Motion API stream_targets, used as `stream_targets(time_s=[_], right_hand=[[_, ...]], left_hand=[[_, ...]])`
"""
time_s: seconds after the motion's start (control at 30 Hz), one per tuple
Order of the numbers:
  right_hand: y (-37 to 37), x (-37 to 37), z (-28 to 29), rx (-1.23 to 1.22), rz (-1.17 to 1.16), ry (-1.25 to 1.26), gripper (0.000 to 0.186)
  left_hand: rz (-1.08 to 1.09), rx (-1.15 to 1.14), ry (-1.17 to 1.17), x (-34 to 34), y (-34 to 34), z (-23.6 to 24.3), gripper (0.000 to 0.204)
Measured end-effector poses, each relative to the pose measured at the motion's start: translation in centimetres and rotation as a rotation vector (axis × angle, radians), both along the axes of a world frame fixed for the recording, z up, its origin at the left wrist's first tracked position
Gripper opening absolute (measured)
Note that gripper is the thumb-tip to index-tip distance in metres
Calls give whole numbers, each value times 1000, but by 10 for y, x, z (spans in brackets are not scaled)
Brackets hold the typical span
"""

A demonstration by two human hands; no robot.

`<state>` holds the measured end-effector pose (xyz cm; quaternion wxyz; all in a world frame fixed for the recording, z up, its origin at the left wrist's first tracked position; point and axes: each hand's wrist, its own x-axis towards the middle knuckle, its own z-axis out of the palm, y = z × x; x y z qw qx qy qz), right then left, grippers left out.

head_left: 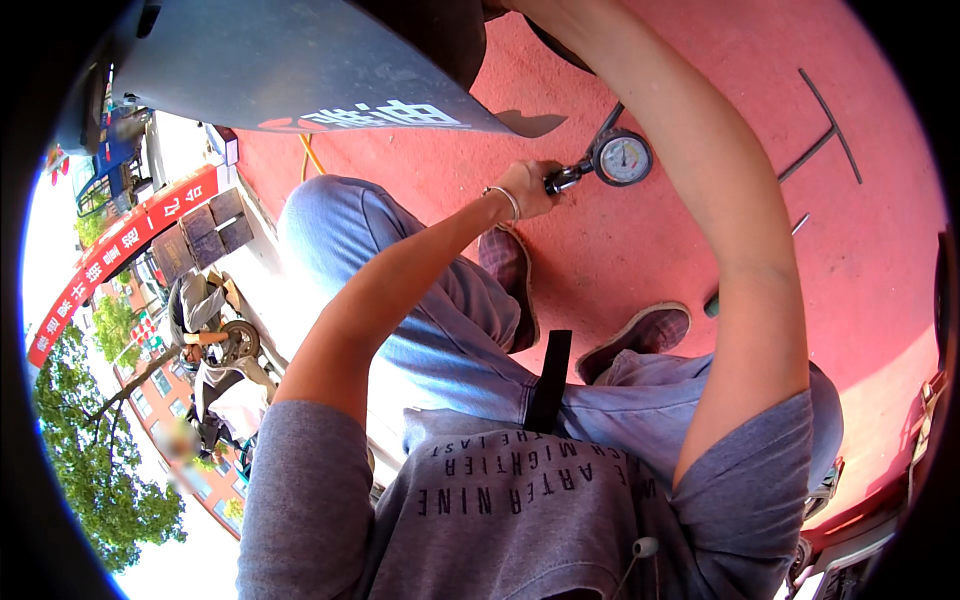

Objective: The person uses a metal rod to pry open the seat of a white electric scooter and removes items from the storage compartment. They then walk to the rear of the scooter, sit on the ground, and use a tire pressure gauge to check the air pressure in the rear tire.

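Observation:
My left hand (528, 188) is closed round the black and metal handle of a tyre inflator (566, 179). Its round dial gauge (622, 158) faces up, and a dark hose or tube runs from it toward my right forearm. My right arm (690, 130) reaches up to the top edge, beside a dark rounded part (430, 35) that looks like a tyre. The fingers of my right hand are out of sight there. A large grey panel (270, 70) with white lettering hangs over the top left, close above the gauge.
On the red floor (720, 60) lie a T-shaped wrench (832, 128) and a thin tool (800, 223) partly behind my right arm. A yellow hose (313, 156) runs beside my knee. Farther left, another person (200, 310) is near a wheel (240, 342) and a red banner (125, 250).

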<state>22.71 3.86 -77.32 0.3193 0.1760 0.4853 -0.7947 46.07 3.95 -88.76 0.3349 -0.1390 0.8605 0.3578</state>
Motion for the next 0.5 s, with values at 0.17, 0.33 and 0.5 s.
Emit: stream_targets(time_s=[0.17, 0.33, 0.5], right_hand=[[2, -6, -31, -436, 15, 76, 73], [36, -6, -26, -563, 422, 249, 36], [47, -12, -41, -696, 506, 264, 37]], left_hand=[[-28, -28, -31, -10, 5, 5, 34], [-12, -83, -51, 4, 2, 3, 35], [-110, -210, -108, -17, 23, 20, 35]])
